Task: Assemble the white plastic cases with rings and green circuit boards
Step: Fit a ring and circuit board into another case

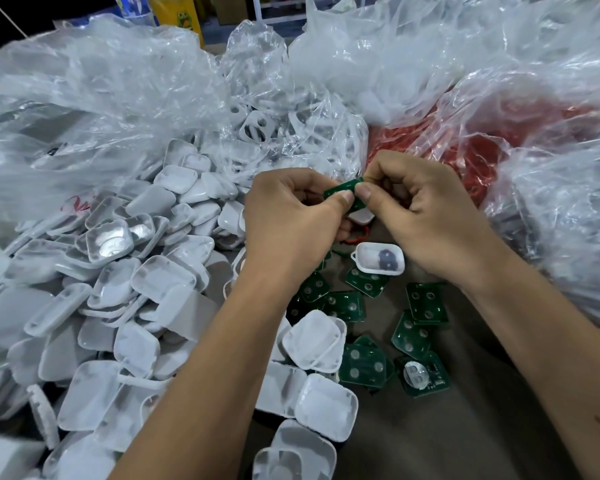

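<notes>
Head view. Both hands meet above the middle of the desk (430, 427), thumbs tip to tip.

Left hand (291, 209): fingers curled, thumb pressing on the near edge of a green circuit board (340, 189). Grip is grasping the board.

Right hand (420, 209): fingers curled, thumb and forefinger pinching the right end of the same board. Grip is also grasping the board. The board sits between the two thumbs and the forefingers, tilted, with only its upper strip visible.

A white case part (361, 216) shows just below the thumbs, partly hidden by the fingers; cannot tell which hand carries it. A bit of red ring (355, 239) shows beneath the left fingers.

On the desk just below the right hand: an open white case (378, 261) with a loop at its left corner and a dark round piece inside. Loose green boards (426, 303) lie scattered between the forearms, near but apart from the hands. One board (423, 375) carries a silvery round part.

Left of the left forearm: a large pile of white case halves (118, 289). Behind the hands: crumpled clear plastic bags (118, 91); one bag to the right holds red parts (471, 147), details blurred.
</notes>
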Demonstrator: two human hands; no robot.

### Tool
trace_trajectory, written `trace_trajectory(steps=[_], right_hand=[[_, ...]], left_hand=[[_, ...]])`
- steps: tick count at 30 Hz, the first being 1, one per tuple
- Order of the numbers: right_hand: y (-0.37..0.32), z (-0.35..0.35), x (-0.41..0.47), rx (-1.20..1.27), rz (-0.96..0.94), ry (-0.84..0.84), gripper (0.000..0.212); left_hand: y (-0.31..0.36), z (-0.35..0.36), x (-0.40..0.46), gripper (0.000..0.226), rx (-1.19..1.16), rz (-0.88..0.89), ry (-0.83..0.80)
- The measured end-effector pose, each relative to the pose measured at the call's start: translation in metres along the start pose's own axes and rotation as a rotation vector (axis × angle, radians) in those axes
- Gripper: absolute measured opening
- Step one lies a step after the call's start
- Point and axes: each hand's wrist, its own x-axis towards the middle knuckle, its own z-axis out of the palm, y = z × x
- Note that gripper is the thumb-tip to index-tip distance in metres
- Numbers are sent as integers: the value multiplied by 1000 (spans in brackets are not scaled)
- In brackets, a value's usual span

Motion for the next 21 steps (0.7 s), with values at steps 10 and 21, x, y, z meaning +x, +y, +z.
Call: trace_trajectory(steps=[10,21], right_hand=[[-1,1,-1,24,10,-1,20],[1,-3,2,-3,72,-134,29]], left_hand=[[1,1,-2,15,42,10,12],[-2,-7,6,6,44,-4,-167]])
